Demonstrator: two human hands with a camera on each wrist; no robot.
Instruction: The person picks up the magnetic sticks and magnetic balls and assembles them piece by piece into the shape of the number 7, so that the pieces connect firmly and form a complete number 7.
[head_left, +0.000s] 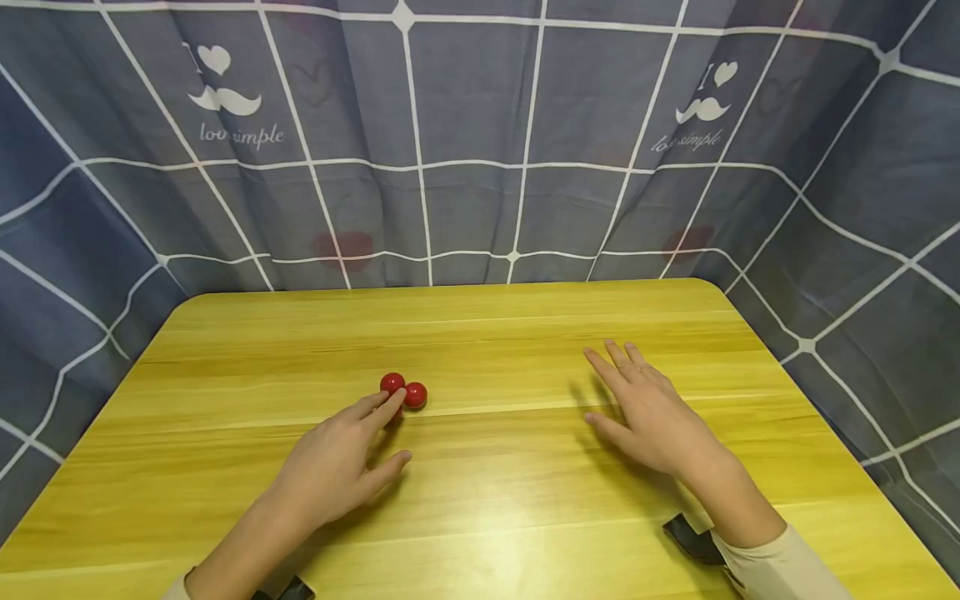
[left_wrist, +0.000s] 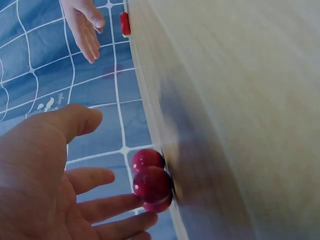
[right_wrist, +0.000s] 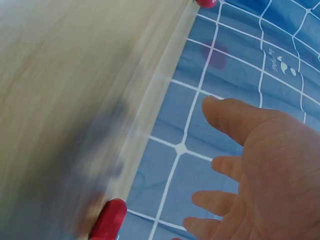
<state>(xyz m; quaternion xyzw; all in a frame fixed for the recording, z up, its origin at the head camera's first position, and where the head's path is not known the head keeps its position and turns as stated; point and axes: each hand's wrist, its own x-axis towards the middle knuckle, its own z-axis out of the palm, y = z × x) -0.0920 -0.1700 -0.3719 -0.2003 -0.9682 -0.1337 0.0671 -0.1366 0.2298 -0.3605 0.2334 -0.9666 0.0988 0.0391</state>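
- Balls, red and glossy, at least three of them, sit clustered left of the middle of the wooden table; in the head view one is partly covered by a finger.
- Left hand is over the table with its fingertips at the balls; its fingers are extended and the thumb stands apart, so nothing is clasped. Whether the fingertips actually press on the balls cannot be told for sure.
- Right hand is well apart from the balls, on the right side of the table, palm downward, fingers spread and its shadow on the wood beneath; its grip is loose, with nothing held.
- Red rounded piece, longish, rests on the table near the right hand, as the right wrist view shows; its full shape is cut off there.
- Light sleeves cover both forearms, with dark pieces at the wrists.
- Curtain, grey-blue with white grid lines, hearts, moustaches and lettering, hangs behind the table and along its sides.
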